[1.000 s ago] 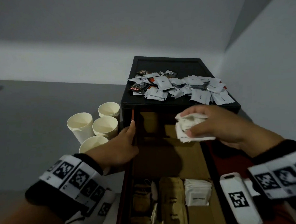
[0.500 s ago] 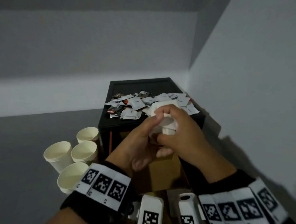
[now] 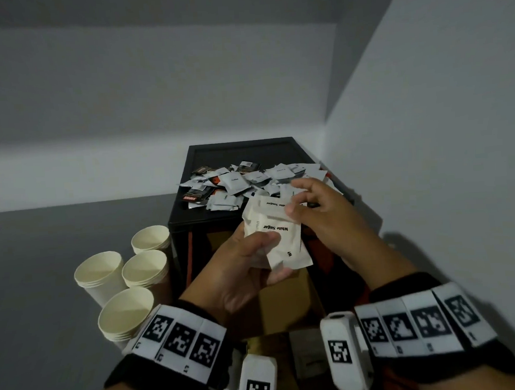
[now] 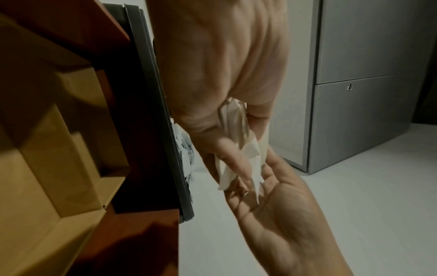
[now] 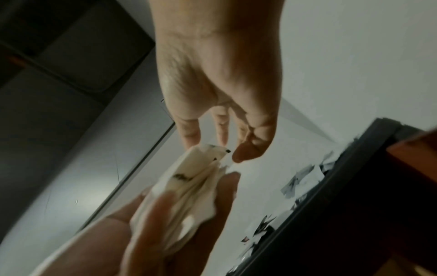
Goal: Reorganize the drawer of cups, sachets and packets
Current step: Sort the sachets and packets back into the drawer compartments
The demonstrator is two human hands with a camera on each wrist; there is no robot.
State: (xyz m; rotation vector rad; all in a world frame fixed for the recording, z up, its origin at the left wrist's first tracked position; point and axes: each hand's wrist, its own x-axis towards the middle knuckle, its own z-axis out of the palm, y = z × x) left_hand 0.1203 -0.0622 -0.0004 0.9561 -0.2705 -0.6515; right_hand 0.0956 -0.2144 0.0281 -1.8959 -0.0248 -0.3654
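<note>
cups (image 3: 126,279): four stacks on the floor, left of the cabinet, well clear of both my hands.
left hand (image 3: 242,273): palm up, thumb clamped over the near end of a stack of white sugar sachets (image 3: 278,238) — full hold, fingers curled underneath.
stack axis: long side runs away from me, toward the loose pile; the far edges fan out, the near end is pinned.
right hand (image 3: 320,212): fingers loosely spread at the far end of the stack, thumb and forefinger just at the top sachet's edge — touching or nearly so, not a closed grip I can confirm.
drawer (image 3: 288,294): open directly below the stack, cardboard dividers inside.
loose pile (image 3: 249,180): on the black cabinet top, just beyond my right hand.
next, my guess: square the fanned edges with the right hand, which is nearer the free end, then lower the stack into the drawer.
</note>
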